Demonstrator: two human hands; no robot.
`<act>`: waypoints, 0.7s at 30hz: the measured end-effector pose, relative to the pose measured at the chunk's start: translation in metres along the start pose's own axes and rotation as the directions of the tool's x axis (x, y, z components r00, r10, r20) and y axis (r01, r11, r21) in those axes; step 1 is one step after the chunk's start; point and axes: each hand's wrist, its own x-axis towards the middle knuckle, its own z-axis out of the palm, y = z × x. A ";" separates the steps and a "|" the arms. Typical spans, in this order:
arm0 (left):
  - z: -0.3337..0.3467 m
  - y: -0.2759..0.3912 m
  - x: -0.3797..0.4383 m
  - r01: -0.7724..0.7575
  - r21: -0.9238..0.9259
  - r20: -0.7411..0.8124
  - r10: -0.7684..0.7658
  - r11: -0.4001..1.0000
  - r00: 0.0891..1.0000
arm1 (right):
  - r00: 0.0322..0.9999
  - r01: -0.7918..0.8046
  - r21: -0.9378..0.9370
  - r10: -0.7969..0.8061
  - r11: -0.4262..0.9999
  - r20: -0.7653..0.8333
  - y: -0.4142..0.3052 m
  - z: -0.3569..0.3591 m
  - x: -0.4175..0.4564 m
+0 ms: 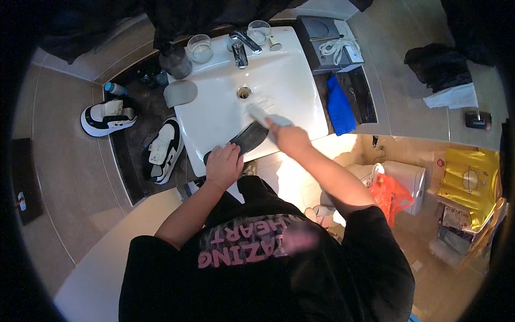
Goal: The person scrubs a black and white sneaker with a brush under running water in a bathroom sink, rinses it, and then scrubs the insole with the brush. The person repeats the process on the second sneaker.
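My left hand presses a dark grey shoe insole at the front edge of the white washbasin. One end of the insole lies under my fingers. The other end reaches over the basin toward my right hand, which grips a pale brush, blurred by motion. The brush is at the insole's far end; its bristles cannot be made out. Wet, whitish streaks lie on the basin floor near the drain. On the dark counter to the left are two white-and-black sneakers, one of them beside the basin.
A chrome faucet stands at the back between two glass cups. A soap-coloured grey block rests on the left rim near a dark bottle. At right are a blue cloth, boxes with a white cable and a red plastic bag.
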 end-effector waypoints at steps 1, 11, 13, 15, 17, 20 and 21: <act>0.001 0.003 0.003 -0.006 0.007 -0.024 0.006 1.000 1.000 | 0.995 0.099 0.021 -0.098 0.995 -0.018 -0.005 0.015 -0.005; -0.001 0.006 0.003 0.009 0.039 -0.047 -0.007 0.999 0.999 | 0.996 0.089 0.047 -0.089 0.995 0.007 -0.004 0.032 0.013; 0.001 0.006 0.002 0.035 0.037 -0.023 -0.034 0.999 0.999 | 0.978 0.197 0.013 -0.198 0.980 0.069 -0.036 0.025 -0.014; 0.004 0.006 0.001 0.028 0.025 -0.062 -0.027 0.999 0.998 | 0.978 0.192 0.016 -0.193 0.981 0.080 -0.032 0.029 -0.018; 0.004 0.005 0.003 0.008 0.018 -0.096 -0.006 1.000 0.995 | 0.996 0.089 -0.053 -0.088 0.995 0.020 -0.003 0.043 -0.001; 0.003 0.003 0.005 -0.006 0.018 -0.115 0.008 1.000 0.993 | 0.999 0.018 -0.015 -0.019 1.000 -0.047 0.014 0.024 0.010; 0.003 0.004 0.004 -0.004 0.018 -0.107 0.006 1.000 0.994 | 1.000 0.022 -0.023 -0.022 0.999 -0.009 0.008 0.019 0.008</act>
